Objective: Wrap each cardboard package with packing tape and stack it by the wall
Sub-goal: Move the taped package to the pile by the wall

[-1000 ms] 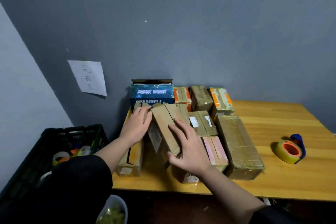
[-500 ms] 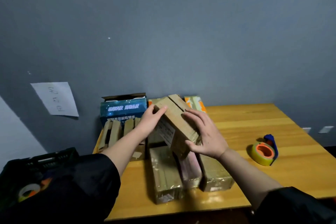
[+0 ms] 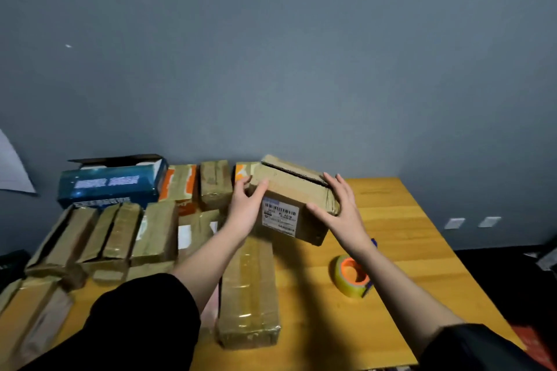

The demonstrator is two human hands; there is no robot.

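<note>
While I watch through the head camera, the grey wall [image 3: 301,54] fills the far half of the view, and the wooden bench [image 3: 407,235] stands against it. Taped cardboard packages cover the left part of the bench: a row [image 3: 211,187] against the wall, another row [image 3: 120,238] nearer, and one long taped package [image 3: 248,292] lying end-on near me at the middle. At the far left of the wall row sits a blue printed box [image 3: 111,182] with its top flap open.

My cardboard package [image 3: 294,199] is lifted above the bench near the wall, tilted, with a white shipping label [image 3: 280,217] facing me and a dark open seam along its top. My left hand [image 3: 245,208] holds its left end, the grip curled round the corner with fingers on top. My right hand [image 3: 339,208] holds the right end, fingers over the top edge and thumb pressed on the near face.

A roll of packing tape [image 3: 351,275] with an orange core rests on the bench near my right forearm. Two white wall sockets [image 3: 471,222] show at far right.
</note>
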